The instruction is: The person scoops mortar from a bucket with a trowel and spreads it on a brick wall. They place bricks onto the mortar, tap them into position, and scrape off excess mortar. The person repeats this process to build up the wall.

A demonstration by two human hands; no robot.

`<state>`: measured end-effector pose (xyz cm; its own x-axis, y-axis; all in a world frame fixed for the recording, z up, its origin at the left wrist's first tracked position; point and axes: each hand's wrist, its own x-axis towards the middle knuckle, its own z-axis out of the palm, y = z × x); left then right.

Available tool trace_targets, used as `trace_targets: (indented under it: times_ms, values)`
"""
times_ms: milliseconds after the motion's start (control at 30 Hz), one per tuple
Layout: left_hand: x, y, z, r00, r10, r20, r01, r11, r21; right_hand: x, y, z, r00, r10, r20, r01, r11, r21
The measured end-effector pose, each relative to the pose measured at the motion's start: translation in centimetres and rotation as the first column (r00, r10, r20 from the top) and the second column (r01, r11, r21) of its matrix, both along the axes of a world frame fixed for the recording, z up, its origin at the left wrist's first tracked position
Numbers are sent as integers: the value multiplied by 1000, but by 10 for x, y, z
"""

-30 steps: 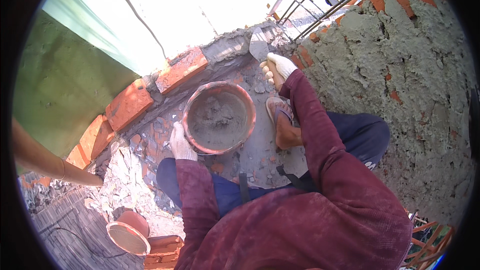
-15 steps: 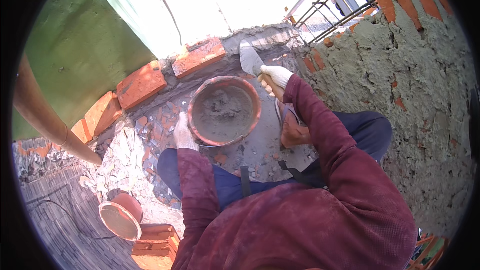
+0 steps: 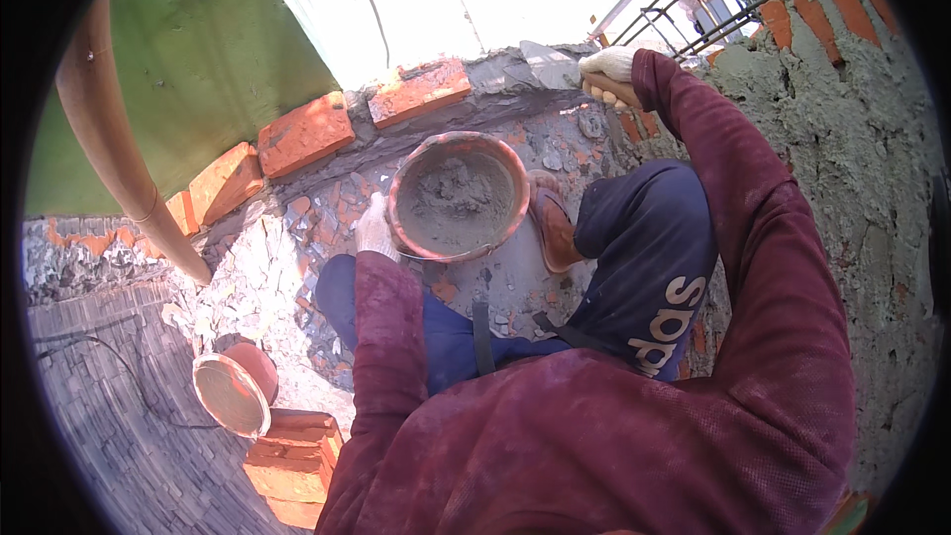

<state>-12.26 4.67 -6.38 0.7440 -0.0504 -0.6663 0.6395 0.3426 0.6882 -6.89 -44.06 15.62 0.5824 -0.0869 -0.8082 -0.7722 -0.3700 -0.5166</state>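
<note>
My left hand (image 3: 376, 223), in a white glove, grips the near left side of a round bucket (image 3: 458, 196) of grey mortar with a reddish rim. Up at the right, my gloved right hand (image 3: 611, 77) is closed round the wooden handle of a trowel (image 3: 548, 64), its metal blade over the mortar-covered top of the low brick course (image 3: 500, 74). Red bricks (image 3: 304, 134) lie along that course, left of the trowel, with gaps between some of them.
A rough mortared brick wall (image 3: 862, 159) rises at my right, with a rebar cage (image 3: 693, 10) above. A bamboo pole (image 3: 119, 149) leans beside a green wall (image 3: 213, 59) at left. A second bucket (image 3: 233, 391) and stacked bricks (image 3: 287, 466) are at lower left. Rubble (image 3: 312, 267) covers the ground.
My right hand has raised the trowel up and to the right, onto the top of the course. My right knee has come up. My left hand remains at the bucket.
</note>
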Motion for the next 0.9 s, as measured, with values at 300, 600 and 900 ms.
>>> trace_targets:
  times_ms: [300,600,900]
  values:
    - [-36,41,23,990,131,55,-125,987,-97,-12,33,-111,949,-309,-70,307,841,445]
    - [-15,34,29,953,-225,205,-56,531,845,-10,42,-90,642,702,307,-613,711,-344]
    - [-10,41,5,970,-194,150,20,674,739,-44,-8,-68,847,509,152,-243,627,-740]
